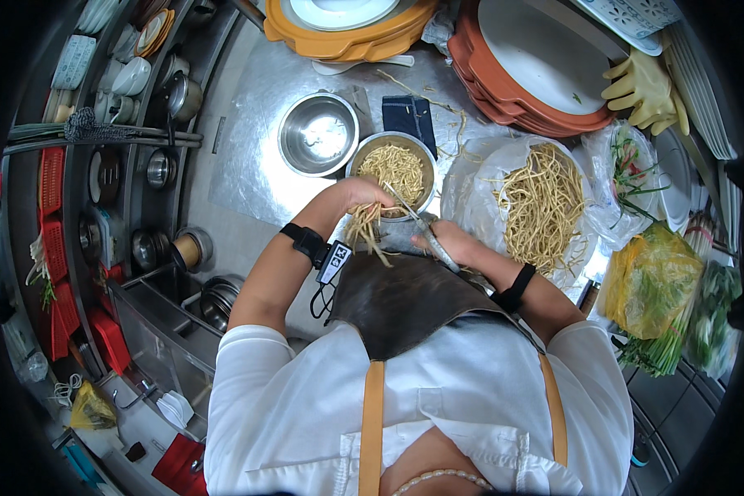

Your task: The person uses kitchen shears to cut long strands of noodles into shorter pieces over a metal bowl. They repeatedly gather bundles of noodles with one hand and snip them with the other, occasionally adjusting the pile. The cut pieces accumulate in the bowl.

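Observation:
My left hand (366, 193) grips a bunch of long pale root-like strands (364, 228) at the near edge of a steel bowl. My right hand (445, 240) holds metal scissors (433, 239), their blades pointing to the strands by the left fingers. Short cut pieces (392, 170) lie in the steel bowl (431, 162). Touching it on the left is a second steel bowl (285, 139), with a shiny bottom and a little something in it. To the right, an open clear plastic bag (483, 180) holds a large heap of uncut strands (542, 204).
Orange-rimmed platters (347, 46) and red-rimmed platters (471, 93) stand at the back. A dark cloth (406, 118) lies behind the bowl. Yellow rubber gloves (648, 93) hang at right, above bagged greens (654, 279). Steel shelves with dishes and a red basket (53, 248) line the left.

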